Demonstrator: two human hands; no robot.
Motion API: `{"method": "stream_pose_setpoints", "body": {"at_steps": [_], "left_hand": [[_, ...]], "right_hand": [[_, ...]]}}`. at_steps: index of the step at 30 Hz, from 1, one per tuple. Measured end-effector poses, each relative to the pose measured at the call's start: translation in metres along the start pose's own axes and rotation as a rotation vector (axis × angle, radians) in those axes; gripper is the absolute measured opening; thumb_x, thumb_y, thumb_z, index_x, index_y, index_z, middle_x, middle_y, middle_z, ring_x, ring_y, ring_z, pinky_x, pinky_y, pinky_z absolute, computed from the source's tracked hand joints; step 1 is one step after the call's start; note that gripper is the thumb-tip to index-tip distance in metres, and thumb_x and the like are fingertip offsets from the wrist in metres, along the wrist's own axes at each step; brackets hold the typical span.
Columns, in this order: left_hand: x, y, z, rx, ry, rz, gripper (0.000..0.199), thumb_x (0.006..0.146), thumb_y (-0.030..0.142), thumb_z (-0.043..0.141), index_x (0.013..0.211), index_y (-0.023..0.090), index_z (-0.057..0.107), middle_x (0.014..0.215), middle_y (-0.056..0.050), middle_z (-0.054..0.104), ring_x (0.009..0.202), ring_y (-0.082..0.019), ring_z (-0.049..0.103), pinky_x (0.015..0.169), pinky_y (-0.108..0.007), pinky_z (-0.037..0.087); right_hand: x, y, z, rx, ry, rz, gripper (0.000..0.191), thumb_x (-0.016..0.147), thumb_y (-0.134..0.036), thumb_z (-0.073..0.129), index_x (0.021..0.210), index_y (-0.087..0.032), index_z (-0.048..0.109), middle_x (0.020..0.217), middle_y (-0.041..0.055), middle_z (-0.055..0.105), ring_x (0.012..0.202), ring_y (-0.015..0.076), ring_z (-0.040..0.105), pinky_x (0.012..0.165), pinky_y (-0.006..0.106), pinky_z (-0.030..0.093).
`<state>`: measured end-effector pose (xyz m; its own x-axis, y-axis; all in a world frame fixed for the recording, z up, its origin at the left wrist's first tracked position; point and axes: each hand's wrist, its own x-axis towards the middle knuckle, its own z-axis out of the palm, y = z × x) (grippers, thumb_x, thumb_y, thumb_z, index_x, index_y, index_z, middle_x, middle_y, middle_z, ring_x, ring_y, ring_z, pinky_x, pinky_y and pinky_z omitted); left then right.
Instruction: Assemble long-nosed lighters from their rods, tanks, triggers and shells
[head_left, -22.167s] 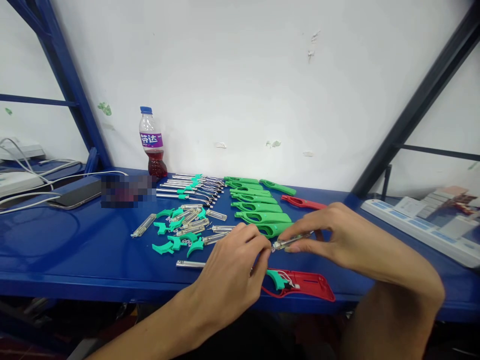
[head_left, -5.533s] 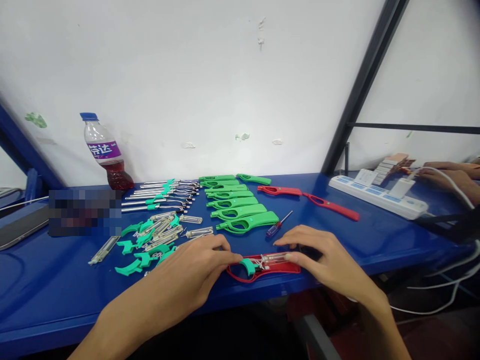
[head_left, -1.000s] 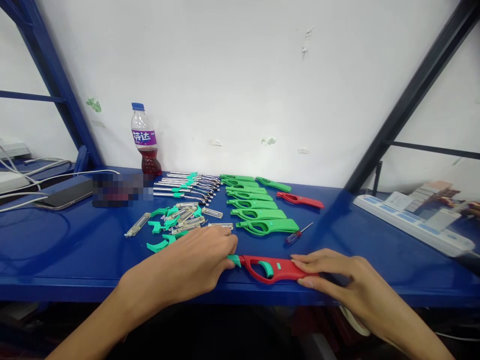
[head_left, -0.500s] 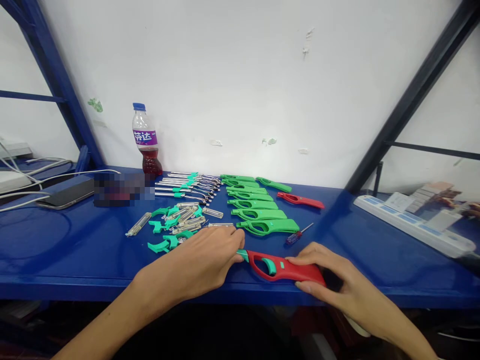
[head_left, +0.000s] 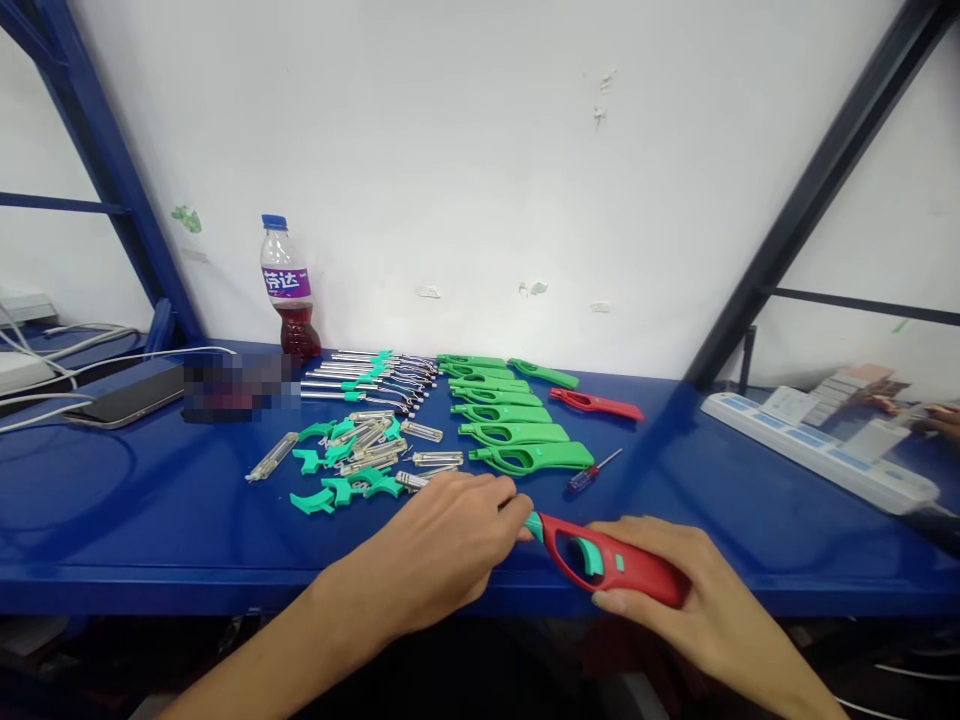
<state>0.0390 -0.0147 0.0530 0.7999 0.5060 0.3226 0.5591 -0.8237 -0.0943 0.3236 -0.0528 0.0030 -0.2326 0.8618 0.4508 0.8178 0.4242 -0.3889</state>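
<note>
A red gas lighter [head_left: 637,562] with a teal trigger and teal collar is held over the front edge of the blue table. My right hand [head_left: 686,575] wraps round its wide rear end. At the collar end, the fingers of my left hand [head_left: 469,525] are closed on the lighter's nozzle end; the hand hides the rest of it. Beyond my left hand lie loose teal triggers [head_left: 341,490] and clear fuel tanks [head_left: 371,445]. Green lighter shells [head_left: 532,457] lie in a column behind the hands, with a small screwdriver [head_left: 589,474] beside the nearest one.
Metal lighter tubes with wires [head_left: 352,372] lie in a row at the back. A red lighter shell [head_left: 598,403] rests right of the green ones. A drink bottle [head_left: 289,290] stands by the wall, a phone [head_left: 131,395] at left, a white power strip [head_left: 825,455] at right.
Both hands have shifted right and slightly toward me with the red lighter. My right hand now wraps further round its body. Fuel tanks formerly behind my left hand now show.
</note>
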Motion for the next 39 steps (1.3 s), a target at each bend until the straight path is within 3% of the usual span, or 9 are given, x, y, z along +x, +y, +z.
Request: {"method": "stream_pose_setpoints", "body": {"at_steps": [5, 9, 14, 19, 24, 31, 35, 39], "left_hand": [[0.005, 0.002, 0.01, 0.089, 0.19, 0.086, 0.018, 0.099, 0.006, 0.05, 0.104, 0.014, 0.065, 0.087, -0.004, 0.065, 0.072, -0.022, 0.058, 0.059, -0.038, 0.04], [0.006, 0.004, 0.014, 0.088, 0.244, 0.129, 0.022, 0.096, 0.004, 0.047, 0.102, 0.012, 0.066, 0.085, -0.005, 0.064, 0.07, -0.021, 0.056, 0.057, -0.037, 0.038], [0.003, 0.004, 0.01, -0.014, 0.204, 0.063, 0.02, 0.098, 0.008, 0.047, 0.09, 0.017, 0.063, 0.079, -0.002, 0.064, 0.064, -0.018, 0.055, 0.055, -0.036, 0.032], [0.002, -0.004, 0.001, -0.142, 0.147, -0.024, 0.022, 0.102, 0.012, 0.046, 0.089, 0.019, 0.063, 0.077, 0.0, 0.065, 0.063, -0.017, 0.056, 0.055, -0.035, 0.029], [-0.004, -0.019, -0.013, -0.175, 0.089, -0.039, 0.022, 0.108, 0.019, 0.047, 0.107, 0.019, 0.07, 0.088, -0.003, 0.071, 0.074, -0.019, 0.065, 0.061, -0.033, 0.037], [-0.017, -0.027, -0.033, -0.139, 0.071, -0.078, 0.024, 0.109, 0.023, 0.049, 0.121, 0.024, 0.071, 0.097, -0.005, 0.074, 0.086, -0.02, 0.072, 0.077, -0.03, 0.05], [-0.016, -0.018, -0.037, -0.204, 0.005, -0.121, 0.031, 0.106, 0.021, 0.053, 0.133, 0.027, 0.067, 0.106, -0.005, 0.075, 0.093, -0.021, 0.072, 0.08, -0.03, 0.052], [-0.01, -0.003, -0.033, -0.293, -0.107, -0.115, 0.026, 0.101, 0.032, 0.068, 0.127, 0.028, 0.067, 0.106, -0.003, 0.072, 0.088, -0.022, 0.07, 0.075, -0.031, 0.048]], "right_hand": [[-0.002, 0.007, -0.004, 0.065, -0.028, 0.04, 0.053, 0.082, -0.071, 0.076, 0.117, -0.032, 0.083, 0.111, 0.0053, 0.084, 0.097, 0.031, 0.08, 0.085, 0.038, 0.067], [-0.004, 0.014, -0.005, 0.088, -0.077, 0.05, 0.05, 0.082, -0.066, 0.08, 0.119, -0.032, 0.083, 0.113, 0.0052, 0.084, 0.098, 0.0304, 0.079, 0.087, 0.037, 0.067], [-0.009, 0.013, -0.002, 0.026, -0.031, -0.003, 0.05, 0.082, -0.065, 0.081, 0.121, -0.034, 0.082, 0.114, 0.0045, 0.083, 0.099, 0.0304, 0.079, 0.087, 0.037, 0.067], [-0.002, -0.006, 0.001, -0.008, 0.041, -0.096, 0.047, 0.087, -0.061, 0.079, 0.125, -0.034, 0.079, 0.111, 0.0037, 0.084, 0.095, 0.029, 0.08, 0.083, 0.036, 0.066], [0.014, -0.025, 0.007, 0.113, 0.027, -0.129, 0.042, 0.092, -0.053, 0.077, 0.128, -0.032, 0.077, 0.1, 0.0024, 0.083, 0.08, 0.0217, 0.079, 0.072, 0.028, 0.063], [0.017, -0.024, 0.008, 0.231, -0.011, -0.043, 0.038, 0.099, -0.054, 0.066, 0.129, -0.033, 0.077, 0.124, 0.0051, 0.081, 0.113, 0.0298, 0.077, 0.1, 0.04, 0.062], [0.014, -0.022, 0.008, 0.223, -0.048, 0.001, 0.037, 0.1, -0.056, 0.064, 0.126, -0.034, 0.079, 0.124, 0.0039, 0.081, 0.113, 0.0298, 0.077, 0.101, 0.041, 0.062], [0.011, -0.019, 0.01, 0.171, -0.068, -0.01, 0.037, 0.099, -0.059, 0.064, 0.126, -0.038, 0.078, 0.123, 0.0015, 0.081, 0.114, 0.0299, 0.076, 0.099, 0.042, 0.063]]}}
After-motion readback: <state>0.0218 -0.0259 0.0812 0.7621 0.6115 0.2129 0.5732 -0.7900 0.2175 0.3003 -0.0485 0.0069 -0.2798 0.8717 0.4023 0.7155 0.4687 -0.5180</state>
